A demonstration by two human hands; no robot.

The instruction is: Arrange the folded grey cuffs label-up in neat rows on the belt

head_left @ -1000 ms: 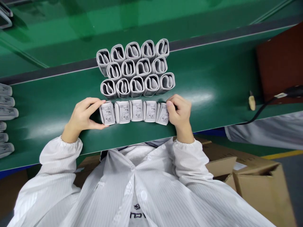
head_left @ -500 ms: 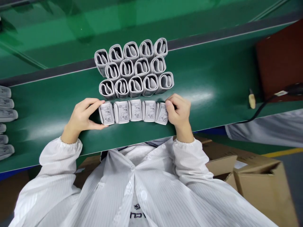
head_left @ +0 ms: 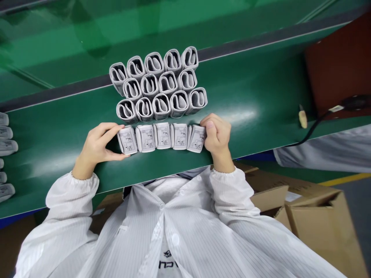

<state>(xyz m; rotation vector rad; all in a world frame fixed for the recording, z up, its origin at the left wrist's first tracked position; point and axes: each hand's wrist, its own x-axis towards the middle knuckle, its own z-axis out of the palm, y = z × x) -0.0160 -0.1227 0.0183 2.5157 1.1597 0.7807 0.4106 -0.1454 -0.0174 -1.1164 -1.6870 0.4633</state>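
Several folded grey-white bundles (head_left: 163, 135) with printed line drawings lie in one row on the green table (head_left: 139, 166). My left hand (head_left: 101, 143) grips the leftmost bundle (head_left: 127, 141), with the thumb at its lower edge and the fingers at its upper left corner. At the other end, my right hand (head_left: 217, 133) is closed against the rightmost bundle (head_left: 197, 138), its curled fingers touching the right side. Just beyond the row, three rows of rolled bundles (head_left: 161, 107) stand with their coiled ends up.
More folded bundles (head_left: 7, 147) lie at the left edge. To the right are a small pointed tool (head_left: 303, 117), a black cable (head_left: 313, 127) and a reddish-brown board (head_left: 342, 69). Cardboard boxes (head_left: 321, 227) stand below the table at the lower right.
The view has shifted slightly, so the table and bundles appear a little further left. The rightmost bundle looks slightly more tilted; both hands remain at the row's ends.
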